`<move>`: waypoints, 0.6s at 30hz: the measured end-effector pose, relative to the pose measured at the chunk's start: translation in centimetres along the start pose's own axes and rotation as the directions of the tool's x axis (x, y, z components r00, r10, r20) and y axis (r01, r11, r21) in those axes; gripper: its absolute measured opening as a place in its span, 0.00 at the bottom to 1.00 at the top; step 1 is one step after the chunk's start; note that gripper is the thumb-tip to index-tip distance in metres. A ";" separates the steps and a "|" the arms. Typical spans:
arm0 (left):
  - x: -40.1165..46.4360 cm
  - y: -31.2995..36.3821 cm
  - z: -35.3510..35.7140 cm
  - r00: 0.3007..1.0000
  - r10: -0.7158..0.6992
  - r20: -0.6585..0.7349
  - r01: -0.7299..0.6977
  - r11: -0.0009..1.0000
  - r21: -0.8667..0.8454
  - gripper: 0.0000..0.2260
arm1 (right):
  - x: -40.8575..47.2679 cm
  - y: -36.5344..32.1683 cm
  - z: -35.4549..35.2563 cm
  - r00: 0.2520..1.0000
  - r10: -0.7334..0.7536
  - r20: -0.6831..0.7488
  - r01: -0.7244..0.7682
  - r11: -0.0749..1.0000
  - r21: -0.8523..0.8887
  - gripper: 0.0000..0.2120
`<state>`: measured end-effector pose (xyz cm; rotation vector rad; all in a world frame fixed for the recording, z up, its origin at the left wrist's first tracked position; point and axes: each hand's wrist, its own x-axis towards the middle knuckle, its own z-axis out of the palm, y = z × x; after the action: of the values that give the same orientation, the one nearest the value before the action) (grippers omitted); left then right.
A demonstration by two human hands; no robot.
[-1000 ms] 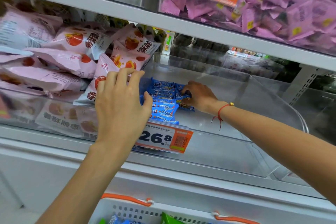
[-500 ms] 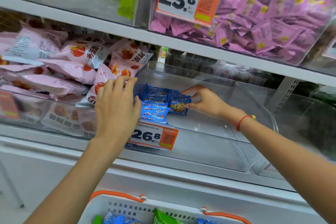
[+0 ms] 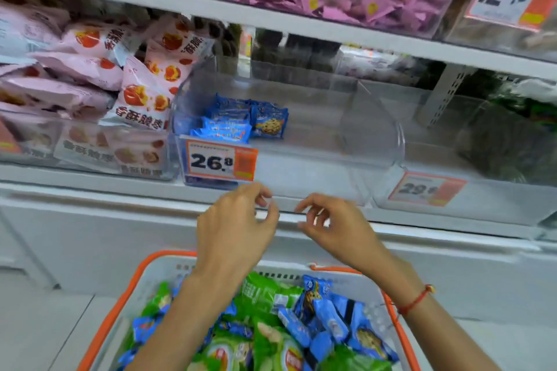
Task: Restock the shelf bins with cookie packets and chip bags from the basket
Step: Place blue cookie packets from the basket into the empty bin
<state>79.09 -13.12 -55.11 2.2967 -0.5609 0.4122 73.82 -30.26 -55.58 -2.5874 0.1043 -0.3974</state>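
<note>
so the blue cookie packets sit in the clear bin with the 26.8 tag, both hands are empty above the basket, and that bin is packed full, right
Not quite: the clear bin is far from full. The head view shows only a small stack of blue cookie packets in its front left corner, behind the 26.8 tag, and the rest of the bin is bare. The left hand and right hand do hang empty above the basket.

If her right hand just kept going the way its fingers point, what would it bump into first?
Probably the left hand: the right hand has its fingers curled leftward toward it, with only a small gap showing between them. Depth is hard to judge here.
</note>
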 end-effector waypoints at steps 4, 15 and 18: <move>-3.6 -3.5 4.9 0.870 -0.060 0.490 -0.021 0.987 0.159 0.12 | -3.3 4.8 3.8 0.926 0.218 0.307 -0.187 0.974 -0.127 0.08; -10.0 -8.0 13.1 0.550 0.058 0.833 -0.019 0.998 -0.057 0.14 | -8.9 10.5 9.1 0.649 0.536 0.540 -0.515 0.832 -0.206 0.21; -9.7 -7.9 13.4 0.539 0.064 0.840 -0.127 0.992 0.006 0.15 | -9.0 10.1 9.9 0.663 0.519 0.540 -0.495 0.845 -0.203 0.19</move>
<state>76.47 -15.03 -73.14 2.4314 -1.1533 -0.7311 68.18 -32.87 -71.13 -2.4499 0.6073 0.6116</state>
